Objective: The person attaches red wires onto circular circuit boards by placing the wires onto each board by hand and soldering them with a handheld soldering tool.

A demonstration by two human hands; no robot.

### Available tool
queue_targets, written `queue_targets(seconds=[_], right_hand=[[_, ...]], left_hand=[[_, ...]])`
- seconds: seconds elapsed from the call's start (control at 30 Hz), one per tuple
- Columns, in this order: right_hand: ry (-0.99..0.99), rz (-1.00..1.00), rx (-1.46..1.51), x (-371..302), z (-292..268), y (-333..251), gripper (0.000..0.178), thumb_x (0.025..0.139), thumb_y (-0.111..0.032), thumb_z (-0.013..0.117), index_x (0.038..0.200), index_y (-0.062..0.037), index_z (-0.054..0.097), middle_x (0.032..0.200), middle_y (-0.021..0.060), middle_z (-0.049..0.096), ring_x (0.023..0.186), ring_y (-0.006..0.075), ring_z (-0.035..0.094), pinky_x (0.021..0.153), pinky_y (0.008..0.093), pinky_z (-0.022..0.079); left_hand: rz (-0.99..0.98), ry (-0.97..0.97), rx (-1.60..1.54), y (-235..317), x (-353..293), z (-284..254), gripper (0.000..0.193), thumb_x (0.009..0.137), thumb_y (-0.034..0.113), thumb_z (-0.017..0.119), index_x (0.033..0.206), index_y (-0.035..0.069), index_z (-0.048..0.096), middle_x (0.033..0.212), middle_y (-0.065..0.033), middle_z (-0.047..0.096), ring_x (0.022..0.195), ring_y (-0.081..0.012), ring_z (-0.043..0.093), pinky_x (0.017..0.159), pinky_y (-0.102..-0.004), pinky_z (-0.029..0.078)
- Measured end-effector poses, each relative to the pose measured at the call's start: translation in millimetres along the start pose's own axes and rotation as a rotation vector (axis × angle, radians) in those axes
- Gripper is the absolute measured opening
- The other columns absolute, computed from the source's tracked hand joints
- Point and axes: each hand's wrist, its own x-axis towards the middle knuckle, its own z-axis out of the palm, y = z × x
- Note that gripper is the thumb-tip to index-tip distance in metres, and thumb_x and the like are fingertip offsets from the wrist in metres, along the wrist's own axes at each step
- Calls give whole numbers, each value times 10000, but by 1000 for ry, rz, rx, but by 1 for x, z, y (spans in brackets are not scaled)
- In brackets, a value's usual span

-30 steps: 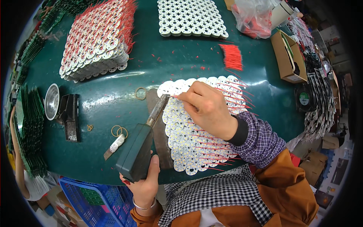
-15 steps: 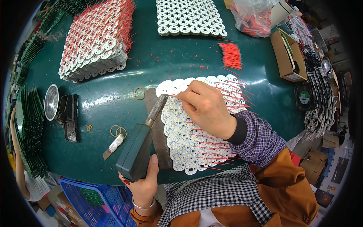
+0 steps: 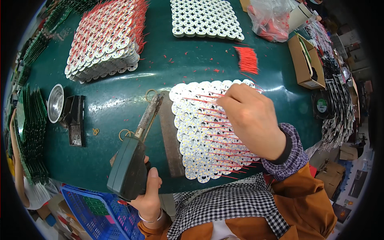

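Note:
My left hand (image 3: 149, 196) grips a soldering gun (image 3: 128, 166) with a dark green body. Its long metal tip slants up beside a flat brown bar (image 3: 171, 140), off the circuit boards. Round white LED circuit boards (image 3: 190, 148), joined in a panel, lie right of the bar, with rows of thin red wires (image 3: 224, 154) sticking out to the right. Over the panel's upper right is my right hand (image 3: 252, 118), fingers curled and pinched together. Red wires run up to its fingertips; whether one is between them is hidden.
A tall stack of wired boards (image 3: 104, 40) stands far left, bare boards (image 3: 206, 20) at the back. Cut red wires (image 3: 247, 60) lie in a bundle near a cardboard box (image 3: 306, 62). A metal bowl (image 3: 56, 103), dark tray (image 3: 76, 128) and rubber bands (image 3: 127, 134) are at left.
The soldering gun has drawn back left, its tip leaving the boards' edge. My right hand has moved right from the panel's upper left, uncovering red wires there. The view has shifted slightly.

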Motion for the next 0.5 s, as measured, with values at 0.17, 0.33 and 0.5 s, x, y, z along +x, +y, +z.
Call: queue_targets(seconds=[0.17, 0.33, 0.5], right_hand=[[199, -63, 379, 10, 36, -7, 187, 779, 57, 734, 954, -9, 722, 863, 105, 632, 773, 272, 649, 665, 383, 522], [226, -45, 403, 8, 80, -7, 127, 783, 9, 708, 907, -10, 689, 848, 96, 578, 822, 270, 617, 693, 387, 520], [209, -24, 376, 9, 81, -11, 146, 765, 18, 704, 908, -11, 691, 846, 97, 581, 820, 267, 617, 693, 380, 521]], left_hand=[[-80, 2, -42, 7, -2, 8, 464, 832, -92, 662, 1285, -83, 562, 1078, -197, 697, 522, -122, 557, 449, -237, 428], [-166, -48, -25, 7, -5, 4, 373, 817, -69, 747, 1177, -72, 648, 1012, -141, 725, 739, -145, 672, 624, -253, 530], [-141, -73, 56, -5, -5, -1, 362, 800, -17, 793, 1136, -66, 665, 1001, -121, 730, 858, -177, 701, 759, -290, 553]])
